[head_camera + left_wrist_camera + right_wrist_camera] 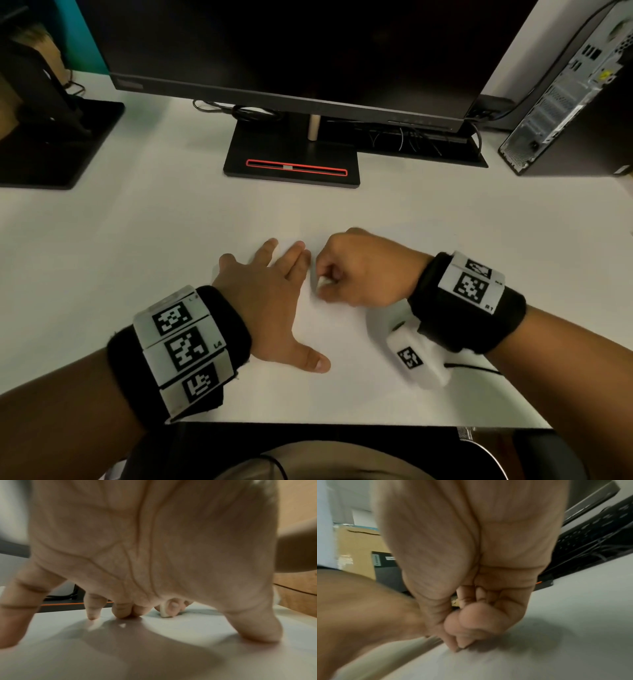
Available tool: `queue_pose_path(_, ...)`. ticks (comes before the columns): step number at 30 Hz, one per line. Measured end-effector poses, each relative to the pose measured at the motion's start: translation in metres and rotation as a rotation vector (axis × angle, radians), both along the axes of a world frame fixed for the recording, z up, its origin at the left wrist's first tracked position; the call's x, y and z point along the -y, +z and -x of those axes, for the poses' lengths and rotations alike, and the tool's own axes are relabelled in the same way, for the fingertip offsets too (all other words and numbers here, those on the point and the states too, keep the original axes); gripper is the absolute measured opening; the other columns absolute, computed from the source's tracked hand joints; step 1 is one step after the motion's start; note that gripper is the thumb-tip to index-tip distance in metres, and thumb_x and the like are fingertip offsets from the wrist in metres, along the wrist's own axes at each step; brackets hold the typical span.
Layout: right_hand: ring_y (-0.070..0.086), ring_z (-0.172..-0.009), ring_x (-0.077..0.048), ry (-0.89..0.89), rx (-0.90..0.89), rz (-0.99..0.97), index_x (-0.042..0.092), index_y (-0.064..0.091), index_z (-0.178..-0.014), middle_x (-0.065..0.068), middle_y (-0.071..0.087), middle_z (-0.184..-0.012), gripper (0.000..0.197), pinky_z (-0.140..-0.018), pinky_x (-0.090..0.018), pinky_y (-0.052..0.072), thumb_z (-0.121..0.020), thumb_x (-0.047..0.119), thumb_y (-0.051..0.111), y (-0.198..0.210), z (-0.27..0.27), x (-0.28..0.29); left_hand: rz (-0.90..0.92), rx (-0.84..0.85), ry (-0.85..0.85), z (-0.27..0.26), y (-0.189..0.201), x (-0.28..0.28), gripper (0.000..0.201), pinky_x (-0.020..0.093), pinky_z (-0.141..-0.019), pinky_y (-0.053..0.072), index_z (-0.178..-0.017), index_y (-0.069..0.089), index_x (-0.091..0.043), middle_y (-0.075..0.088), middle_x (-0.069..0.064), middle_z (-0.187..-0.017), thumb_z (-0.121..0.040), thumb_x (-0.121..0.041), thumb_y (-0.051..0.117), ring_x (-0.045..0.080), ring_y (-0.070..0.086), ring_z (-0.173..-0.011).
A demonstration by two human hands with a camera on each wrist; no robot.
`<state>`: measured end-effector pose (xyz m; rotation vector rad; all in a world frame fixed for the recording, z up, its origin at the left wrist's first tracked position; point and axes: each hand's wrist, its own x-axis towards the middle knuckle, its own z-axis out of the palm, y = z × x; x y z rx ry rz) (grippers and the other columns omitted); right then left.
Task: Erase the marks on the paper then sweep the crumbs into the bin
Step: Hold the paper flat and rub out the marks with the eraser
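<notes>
Right hand (pixel 363 270) fingers (pixel 173 607) curled, pinching white eraser (pixel 323 282); eraser tip down on paper (pixel 339 329), seen also from left wrist (pixel 164 612). Left hand (pixel 270 301) fingers (pixel 294 260) straight, spread, fingertips and thumb pressing flat on paper, just left of eraser. Paper white on white counter (pixel 137 240), edges hard to tell. Marks too faint to make out. Beyond hands: monitor (pixel 291 51) on stand base (pixel 291 164); computer tower (pixel 565 96) far right.
</notes>
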<state>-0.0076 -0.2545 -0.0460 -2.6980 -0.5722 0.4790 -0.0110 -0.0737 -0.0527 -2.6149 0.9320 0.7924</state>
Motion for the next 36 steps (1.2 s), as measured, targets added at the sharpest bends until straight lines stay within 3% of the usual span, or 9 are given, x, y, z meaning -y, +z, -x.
queue_pose_path(3,0.037,-0.048,-0.016,-0.082,0.064,0.010,0.000,0.052,-0.060,-0.009,0.043,-0.052,0.033,-0.055,-0.035,0.042,-0.083,0.019,0.066,0.001,-0.014,0.007,-0.009,-0.002,-0.001,0.000,0.000,0.000,0.144,0.058,-0.110,0.024,-0.154,-0.023,-0.020,-0.031,-0.007,-0.161,-0.054,-0.103,0.039,0.026,-0.018,-0.151)
queue_pose_path(7,0.040,-0.046,-0.013,0.059,0.017,-0.026,0.006,0.051,-0.058,0.002,0.042,-0.046,0.032,-0.049,-0.020,0.036,-0.085,0.015,0.065,-0.003,0.005,-0.013,0.004,-0.015,-0.005,-0.001,-0.002,-0.002,0.140,0.058,-0.110,0.024,-0.156,-0.019,-0.026,-0.030,-0.008,-0.161,-0.053,-0.104,0.038,0.026,-0.019,-0.151)
queue_pose_path(10,0.040,-0.048,-0.013,-0.031,0.022,0.000,0.002,0.056,-0.062,-0.010,0.050,-0.053,0.030,-0.056,-0.034,0.045,-0.084,0.019,0.066,0.001,-0.009,0.002,-0.007,-0.005,0.001,0.000,-0.001,-0.001,0.144,0.058,-0.110,0.024,-0.154,-0.023,-0.021,-0.031,-0.007,-0.161,-0.054,-0.103,0.038,0.026,-0.019,-0.151)
queue_pose_path(12,0.037,-0.048,-0.015,-0.067,0.057,0.016,0.002,0.051,-0.059,-0.011,0.044,-0.052,0.032,-0.056,-0.038,0.044,-0.083,0.019,0.065,0.001,-0.014,0.007,-0.011,-0.004,0.003,0.001,0.000,0.000,0.144,0.058,-0.110,0.023,-0.154,-0.024,-0.020,-0.030,-0.006,-0.161,-0.055,-0.102,0.040,0.026,-0.018,-0.151)
queue_pose_path(16,0.041,-0.047,-0.013,0.041,-0.014,-0.023,0.006,0.056,-0.061,0.002,0.047,-0.048,0.028,-0.054,-0.029,0.043,-0.085,0.017,0.064,-0.002,0.001,-0.007,-0.001,-0.006,0.002,0.000,0.000,0.000,0.142,0.057,-0.110,0.024,-0.155,-0.019,-0.023,-0.029,-0.007,-0.162,-0.054,-0.102,0.041,0.027,-0.017,-0.151)
queue_pose_path(22,0.036,-0.047,-0.014,-0.064,0.061,0.014,0.006,0.050,-0.058,-0.005,0.044,-0.051,0.034,-0.054,-0.030,0.039,-0.085,0.020,0.066,-0.002,-0.016,0.007,-0.009,0.007,-0.003,0.001,0.000,0.000,0.144,0.056,-0.109,0.026,-0.154,-0.023,-0.019,-0.030,-0.006,-0.162,-0.055,-0.102,0.040,0.027,-0.017,-0.151)
queue_pose_path(26,0.049,-0.052,-0.014,-0.022,-0.010,0.004,0.006,0.064,-0.068,-0.007,0.061,-0.058,0.024,-0.057,-0.027,0.045,-0.086,0.021,0.066,-0.002,-0.005,0.009,-0.012,0.001,-0.002,0.001,0.000,0.000,0.144,0.056,-0.110,0.025,-0.154,-0.024,-0.019,-0.032,-0.007,-0.161,-0.054,-0.103,0.039,0.026,-0.019,-0.151)
queue_pose_path(29,0.041,-0.052,-0.019,-0.135,0.093,0.067,0.003,0.054,-0.063,-0.007,0.048,-0.054,0.031,-0.058,-0.035,0.044,-0.084,0.023,0.067,0.002,-0.022,0.029,-0.010,0.005,-0.005,0.001,0.001,0.000,0.145,0.056,-0.110,0.026,-0.153,-0.025,-0.018,-0.032,-0.006,-0.161,-0.055,-0.102,0.040,0.026,-0.018,-0.151)
queue_pose_path(36,0.044,-0.054,-0.017,-0.044,0.028,0.069,0.002,0.061,-0.069,-0.013,0.058,-0.062,0.027,-0.057,-0.033,0.044,-0.085,0.022,0.064,0.001,-0.012,0.021,-0.011,0.010,-0.018,0.001,0.000,0.000,0.145,0.055,-0.108,0.029,-0.154,-0.024,-0.018,-0.031,-0.006,-0.161,-0.054,-0.103,0.039,0.028,-0.017,-0.151)
